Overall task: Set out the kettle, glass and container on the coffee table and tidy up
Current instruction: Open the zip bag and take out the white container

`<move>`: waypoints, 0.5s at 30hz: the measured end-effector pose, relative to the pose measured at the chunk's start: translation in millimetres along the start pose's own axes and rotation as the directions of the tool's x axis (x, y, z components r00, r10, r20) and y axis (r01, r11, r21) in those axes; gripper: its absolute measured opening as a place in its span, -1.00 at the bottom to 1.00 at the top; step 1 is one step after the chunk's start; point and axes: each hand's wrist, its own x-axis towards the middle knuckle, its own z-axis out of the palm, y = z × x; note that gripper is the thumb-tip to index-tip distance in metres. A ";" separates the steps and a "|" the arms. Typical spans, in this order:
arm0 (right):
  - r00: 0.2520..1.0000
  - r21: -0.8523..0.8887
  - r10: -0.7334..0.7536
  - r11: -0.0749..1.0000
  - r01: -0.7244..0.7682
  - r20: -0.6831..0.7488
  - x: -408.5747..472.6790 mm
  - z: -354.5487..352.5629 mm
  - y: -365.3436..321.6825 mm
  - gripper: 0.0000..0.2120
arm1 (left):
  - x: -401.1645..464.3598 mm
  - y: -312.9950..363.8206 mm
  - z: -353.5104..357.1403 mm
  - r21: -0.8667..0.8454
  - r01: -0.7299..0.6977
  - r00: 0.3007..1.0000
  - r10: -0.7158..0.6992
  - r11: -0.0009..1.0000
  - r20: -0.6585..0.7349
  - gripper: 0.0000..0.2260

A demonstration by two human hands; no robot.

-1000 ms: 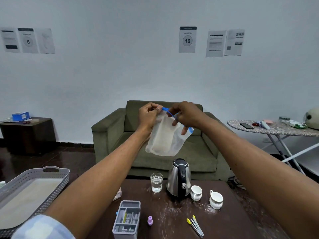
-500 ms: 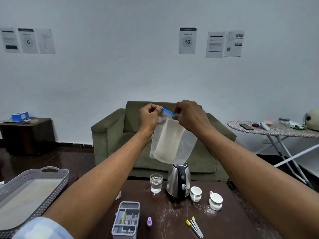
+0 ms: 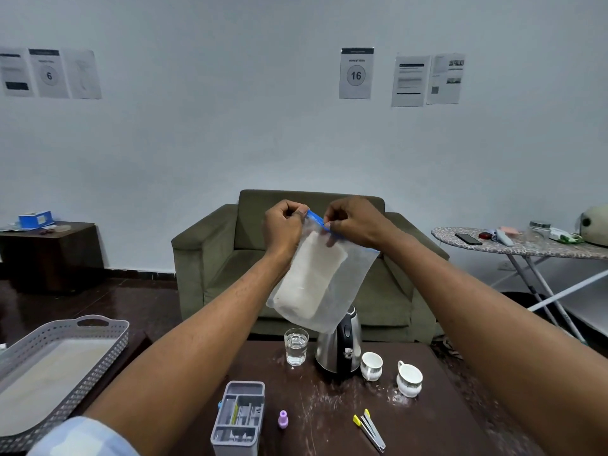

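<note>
A pale wall hung with numbered sheets and a green armchair (image 3: 309, 258) fill the background; at the bottom of the frame lies the dark surface (image 3: 329, 409). On it, at lower centre, stand the glass (image 3: 296, 347) of water and, just to its right, the kettle (image 3: 340, 348), with two cups (image 3: 391, 373) further right. The grey container (image 3: 238, 419), a divided organiser, sits at the bottom edge. We see the left hand (image 3: 284, 225) and the right hand (image 3: 355, 223) raised at mid-frame, each pinching the blue zip strip of a clear bag (image 3: 320, 278) holding white powder. Compared with half a second ago, the bag hangs tilted, its lower end swung toward the left and its strip sloping down to the right; the hands sit closer along the strip. We judge that the seal is being pressed shut, a tidying step, since the three named items already stand on the surface. Whether the strip is fully closed we cannot tell.
</note>
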 end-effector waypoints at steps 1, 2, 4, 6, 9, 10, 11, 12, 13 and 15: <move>0.999 0.015 0.033 0.999 -0.033 0.028 0.6 -0.7 -0.8 -0.78 | 0.0 -1.1 0.5 0.003 -0.007 1.000 0.007 1.000 0.000 -0.90; 0.997 0.027 0.064 0.997 -0.065 0.053 0.9 -1.9 -1.5 -0.71 | -0.1 -2.0 1.0 0.004 -0.012 1.000 0.012 1.000 -0.001 -0.90; 0.991 0.028 0.104 0.994 -0.107 0.087 1.0 -3.3 -1.3 -0.64 | -0.3 -3.9 2.1 -0.003 -0.013 1.000 0.013 1.000 0.000 -0.89; 0.988 0.000 0.120 0.993 -0.121 0.099 1.7 -2.6 1.4 -0.73 | -0.6 -6.4 3.0 0.002 -0.016 1.000 0.016 1.000 0.012 -0.89; 0.980 -0.153 0.151 0.980 -0.131 0.131 6.1 2.4 3.0 -0.67 | -2.9 -10.0 5.1 0.011 -0.054 0.996 0.053 0.998 0.073 -0.88; 0.975 -0.239 0.170 0.962 -0.133 0.140 7.8 4.4 1.9 -0.59 | -4.0 -11.6 6.5 0.009 -0.059 0.994 0.058 0.998 0.092 -0.88; 0.970 -0.328 0.192 0.935 -0.135 0.148 9.3 6.8 -0.3 -0.54 | -5.1 -12.9 7.6 0.006 -0.060 0.993 0.059 0.998 0.105 -0.88; 0.962 -0.401 0.222 0.905 -0.144 0.155 9.7 9.0 -3.2 -0.50 | -6.6 -14.0 8.7 0.003 -0.060 0.991 0.059 0.998 0.116 -0.88; 0.953 -0.457 0.258 0.875 -0.160 0.159 10.4 11.5 -5.6 -0.47 | -8.0 -14.8 9.7 0.000 -0.063 0.990 0.063 0.998 0.126 -0.89; 0.938 -0.545 0.313 0.817 -0.187 0.147 11.1 17.0 -9.1 -0.48 | -10.5 -15.0 11.0 0.001 -0.086 0.986 0.085 0.996 0.146 -0.90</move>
